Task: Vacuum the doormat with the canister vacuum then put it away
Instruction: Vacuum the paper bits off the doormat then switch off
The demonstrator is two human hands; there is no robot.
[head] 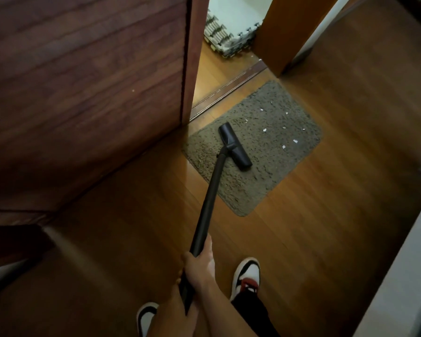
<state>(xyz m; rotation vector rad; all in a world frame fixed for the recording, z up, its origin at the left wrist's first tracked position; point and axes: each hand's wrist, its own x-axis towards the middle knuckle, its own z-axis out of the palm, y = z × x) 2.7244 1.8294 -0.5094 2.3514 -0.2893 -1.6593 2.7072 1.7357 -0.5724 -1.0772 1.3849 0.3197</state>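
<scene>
A grey-brown shaggy doormat [272, 164] lies on the wooden floor in front of a doorway. Several white paper scraps [264, 130] are scattered over its right half. The black vacuum floor head [235, 147] rests on the mat's left-middle part, joined to a long black wand [210, 198]. My right hand [201, 263] grips the wand's upper part. Just behind it my left hand [178, 300] holds the wand's end. The canister itself is out of view.
A dark wooden door panel [83, 93] fills the left side. Behind the mat run a threshold track [229, 90] and stacked foam floor tiles [229, 42]. A wooden door post [284, 40] stands at the back right, a pale wall edge [404, 276] at the right. My shoes [246, 276] are near the bottom.
</scene>
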